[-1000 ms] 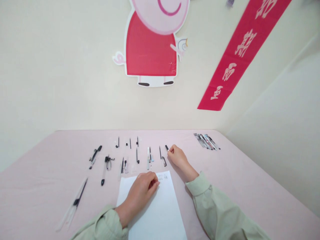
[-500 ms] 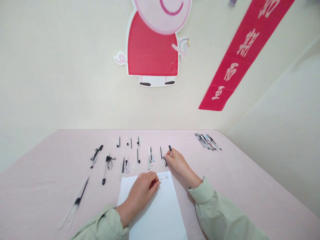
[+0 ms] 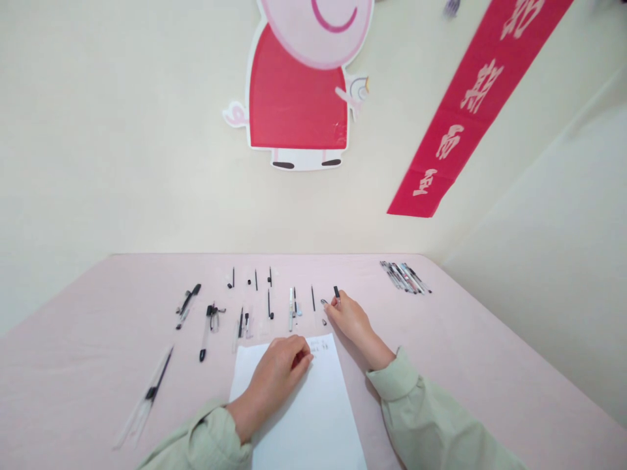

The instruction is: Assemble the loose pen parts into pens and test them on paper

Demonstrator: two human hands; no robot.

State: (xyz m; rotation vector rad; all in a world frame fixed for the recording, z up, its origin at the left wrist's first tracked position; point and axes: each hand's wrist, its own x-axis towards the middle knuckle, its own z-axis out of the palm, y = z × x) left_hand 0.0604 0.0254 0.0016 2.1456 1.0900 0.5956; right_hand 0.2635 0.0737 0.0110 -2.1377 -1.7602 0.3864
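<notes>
My right hand is closed on a pen part whose black end sticks up past the fingers; the rest is hidden. A small dark, curved piece shows at its fingertips, and a small grey piece lies on the cloth just below. My left hand rests on a sheet of white paper with its fingers curled together; whether anything is inside is hidden. Close to the right hand, a thin black refill lies on the table.
Disassembled pens with caps, refills and clear barrels lie in rows beyond the paper, such as a clear barrel with a black tip. A long refill and tubes lie at left. Several pens lie together at far right on the pink cloth.
My right hand has shifted slightly, and the dark curved piece has moved up at its fingertips. The small grey piece now shows apart on the cloth. My left hand stays put.
</notes>
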